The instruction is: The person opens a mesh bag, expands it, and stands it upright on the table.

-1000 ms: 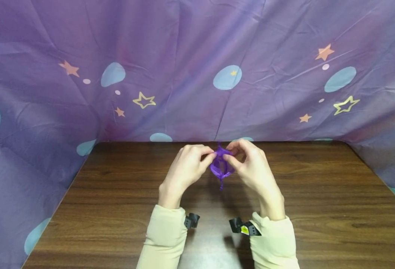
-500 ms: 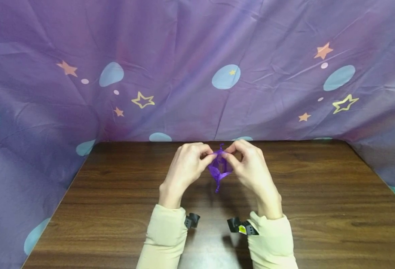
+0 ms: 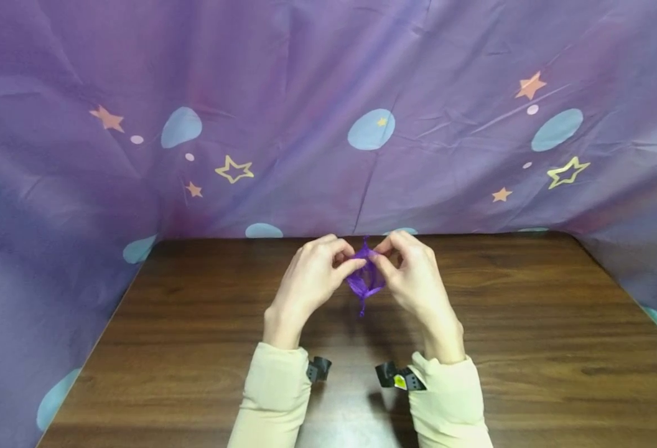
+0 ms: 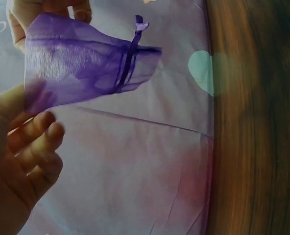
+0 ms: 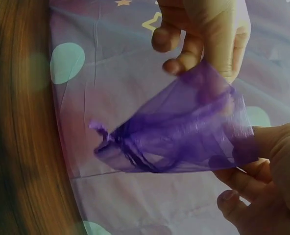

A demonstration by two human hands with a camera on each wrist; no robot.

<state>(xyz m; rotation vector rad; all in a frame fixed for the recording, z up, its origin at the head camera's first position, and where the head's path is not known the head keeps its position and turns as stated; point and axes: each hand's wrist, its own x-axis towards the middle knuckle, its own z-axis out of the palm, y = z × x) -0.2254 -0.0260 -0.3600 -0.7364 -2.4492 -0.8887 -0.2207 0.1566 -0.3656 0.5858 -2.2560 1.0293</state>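
Note:
A sheer purple drawstring pouch [image 3: 358,288] is held up over the table between both hands. My left hand [image 3: 313,278] pinches one side of its upper edge between thumb and fingers, and my right hand [image 3: 416,275] pinches the opposite side. In the left wrist view the pouch [image 4: 74,51] spreads wide at the held end and narrows toward its dark ribbon. The right wrist view shows the gathered ribbon end of the pouch [image 5: 184,129] pointing to the table, with a small ribbon tail sticking out. Fingertips show dimly through the fabric.
Beneath the hands lies a dark wood-grain table [image 3: 194,348]. A purple cloth [image 3: 295,124] printed with stars and blue spots hangs behind it and at both sides. Black wrist mounts [image 3: 319,369] sit at the cream sleeves [image 3: 275,392].
The pouch has shifted and turned slightly between the fingers, its ribbon tails swinging. My right hand has drawn a little to the left; both hands keep hold of the pouch.

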